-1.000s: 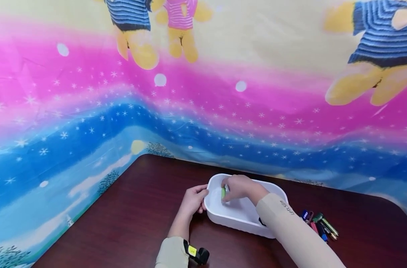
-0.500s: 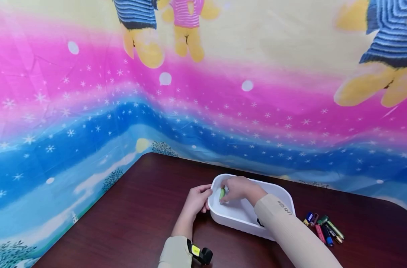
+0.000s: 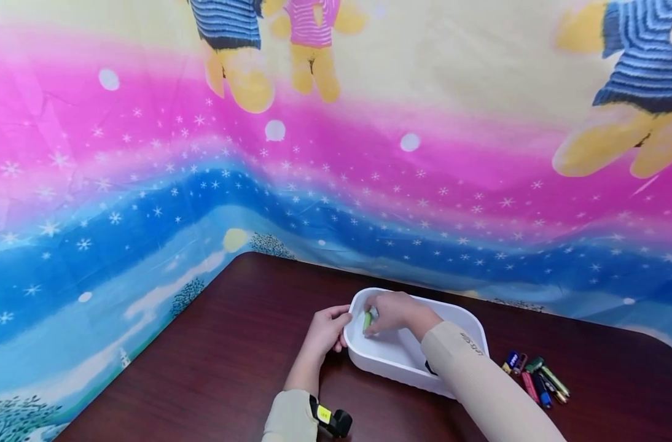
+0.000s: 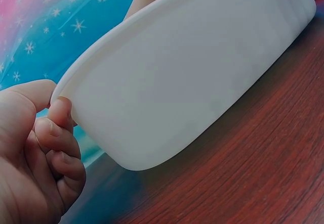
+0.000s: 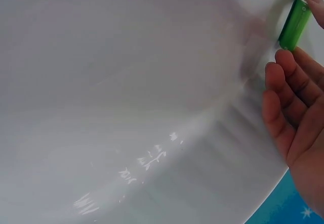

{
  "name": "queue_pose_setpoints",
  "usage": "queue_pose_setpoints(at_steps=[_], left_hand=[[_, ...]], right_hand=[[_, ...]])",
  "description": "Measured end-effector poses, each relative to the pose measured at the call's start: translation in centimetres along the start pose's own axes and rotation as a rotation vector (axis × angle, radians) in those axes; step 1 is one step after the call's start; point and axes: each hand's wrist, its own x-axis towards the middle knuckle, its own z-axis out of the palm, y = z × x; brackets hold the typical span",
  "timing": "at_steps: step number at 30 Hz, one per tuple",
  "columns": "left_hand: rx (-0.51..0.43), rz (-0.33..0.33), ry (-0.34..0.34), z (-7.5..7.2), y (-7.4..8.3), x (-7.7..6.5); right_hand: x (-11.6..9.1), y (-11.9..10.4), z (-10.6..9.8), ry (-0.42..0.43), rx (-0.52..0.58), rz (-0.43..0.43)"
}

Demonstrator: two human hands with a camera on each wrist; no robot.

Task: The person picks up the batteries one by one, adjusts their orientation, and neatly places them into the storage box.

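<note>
A white oblong plastic basin (image 3: 402, 376) with rounded corners stands on the table. At its left end my left hand (image 3: 325, 331) pinches the rim between thumb and fingers; in the left wrist view the other fingers of this hand (image 4: 43, 153) curl beside the outer wall. Inside the basin, my right hand (image 3: 395, 312) holds a green battery (image 3: 367, 321) by its two ends, close to the left inner wall. The right wrist view shows the battery (image 5: 295, 24) between thumb and a finger, right at the white surface, with the remaining fingers extended below it.
To the right of the basin lies a loose pile of batteries (image 3: 542, 382) in several colours, partly near the right sleeve (image 3: 480, 368). The dark reddish-brown table (image 3: 220, 356) meets a printed cloth backdrop (image 3: 314, 184) behind and at the left.
Over the last second the right hand has brought the green battery slightly lower and toward the basin's left end. The head view has shifted a little. The left hand keeps its grip on the rim.
</note>
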Motion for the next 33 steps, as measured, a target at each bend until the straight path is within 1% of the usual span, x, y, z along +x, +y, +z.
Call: queue_pose_setpoints(at_steps=[6, 11, 13, 18, 25, 31, 33], left_hand=[[-0.014, 0.007, -0.017, 0.0, -0.1, 0.0], [-0.012, 0.009, -0.021, 0.0, 0.0, 0.0], [-0.009, 0.006, -0.021, 0.0, 0.0, -0.1], [0.009, -0.004, -0.024, -0.1, 0.1, -0.1], [0.026, -0.007, -0.028, -0.1, 0.1, -0.2], [0.031, 0.001, -0.048, -0.2, 0.1, -0.1], [0.034, 0.005, -0.064, -0.2, 0.4, -0.4]], right_hand=[[0.1, 0.3, -0.3, -0.008, 0.04, 0.015], [0.2, 0.3, -0.8, -0.024, 0.049, 0.04], [0.1, 0.3, -1.0, -0.031, 0.042, 0.043], [-0.4, 0.3, -1.6, -0.036, 0.076, 0.046], [-2.2, 0.6, -3.5, -0.022, 0.233, 0.063], [-3.8, 1.2, -6.0, 0.012, 0.378, 0.043], [-4.5, 1.5, -6.9, 0.024, 0.419, 0.047]])
